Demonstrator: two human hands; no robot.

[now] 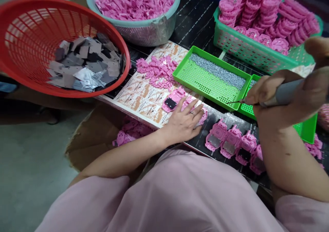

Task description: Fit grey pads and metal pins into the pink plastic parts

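Note:
My left hand (185, 119) lies flat with fingers spread on a pink plastic housing (173, 100) that carries a small black part, at the edge of a printed card. My right hand (280, 96) is closed round a grey screwdriver (282, 93) whose thin tip points left over a green perforated tray (210, 77) holding a band of small silver screws. A row of several pink housings (232, 144) lies on the dark bench below the right hand.
A red basket (38, 29) of grey metal plates stands at the left. A grey bowl (144, 26) of pink parts is behind it, a loose pink pile (158, 69) on the card, a green basket (246, 47) of stacked pink pieces at back right. A cardboard box (97, 132) sits below the bench.

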